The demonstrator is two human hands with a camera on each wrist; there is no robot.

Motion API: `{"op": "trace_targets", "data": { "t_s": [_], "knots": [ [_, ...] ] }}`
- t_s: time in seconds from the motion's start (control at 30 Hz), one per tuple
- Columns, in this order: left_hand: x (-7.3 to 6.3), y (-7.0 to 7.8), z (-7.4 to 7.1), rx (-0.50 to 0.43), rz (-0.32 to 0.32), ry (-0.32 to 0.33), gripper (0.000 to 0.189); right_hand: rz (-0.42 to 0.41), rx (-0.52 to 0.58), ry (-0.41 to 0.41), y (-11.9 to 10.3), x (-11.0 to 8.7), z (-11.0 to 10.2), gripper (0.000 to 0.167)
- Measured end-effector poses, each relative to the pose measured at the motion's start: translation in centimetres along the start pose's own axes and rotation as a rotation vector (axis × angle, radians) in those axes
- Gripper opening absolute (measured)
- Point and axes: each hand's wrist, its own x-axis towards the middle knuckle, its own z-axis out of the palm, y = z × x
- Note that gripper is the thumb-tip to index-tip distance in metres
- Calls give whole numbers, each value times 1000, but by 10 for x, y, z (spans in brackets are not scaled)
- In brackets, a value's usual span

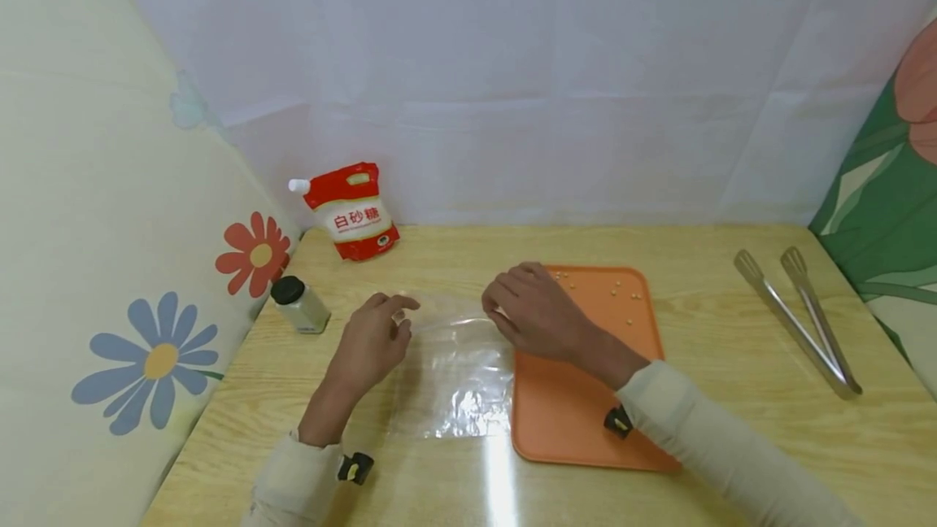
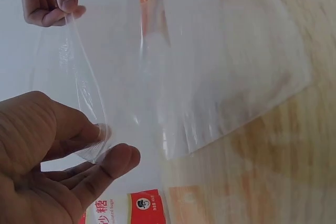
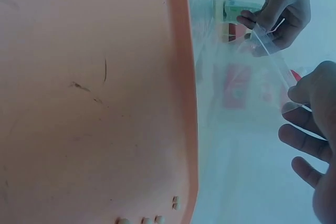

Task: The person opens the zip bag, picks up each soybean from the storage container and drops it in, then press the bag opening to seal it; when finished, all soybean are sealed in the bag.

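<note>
A clear plastic bag (image 1: 454, 381) hangs between both hands over the wooden table, its top edge stretched across. My left hand (image 1: 375, 340) pinches the left end of that edge with thumb and fingers; in the left wrist view a fingertip shows through the film (image 2: 226, 77). At the other end, my right hand (image 1: 538, 311) grips the edge between thumb and forefinger, its other fingers loosely bent in the right wrist view. The bag's mouth is slightly parted near the left fingers. Beneath my right hand and forearm lies an orange tray (image 1: 564, 421), partly hidden, with several small pale beads (image 1: 616, 291) near its far end.
A red and white sugar pouch (image 1: 355, 214) with a white spout stands at the back left. Nearer is a jar (image 1: 302, 309) with a black lid, tilted in view. Metal tongs (image 1: 805, 324) lie spread on the right. Cloth walls (image 1: 512, 104) border the table.
</note>
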Motion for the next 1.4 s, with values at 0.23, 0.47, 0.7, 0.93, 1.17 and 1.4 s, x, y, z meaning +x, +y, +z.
{"op": "trace_targets", "data": {
  "t_s": [0.23, 0.47, 0.7, 0.93, 1.17, 1.4],
  "knots": [
    [4, 3, 1, 11, 20, 33, 25, 7, 24, 9, 2, -1, 1, 4],
    [5, 7, -4, 9, 73, 14, 25, 38, 67, 7, 6, -3, -1, 10],
    [6, 13, -6, -4, 74, -13, 24, 133, 98, -2, 10, -9, -13, 24],
    [8, 17, -7, 10, 71, -34, 25, 229, 141, 59, 20, -35, -43, 16],
    [10, 19, -8, 26, 59, -34, 25, 364, 202, 32, 36, -86, -66, 13],
    [12, 18, -5, 29, 46, -48, 25, 484, 324, -83, 50, -130, -71, 13]
  ]
}}
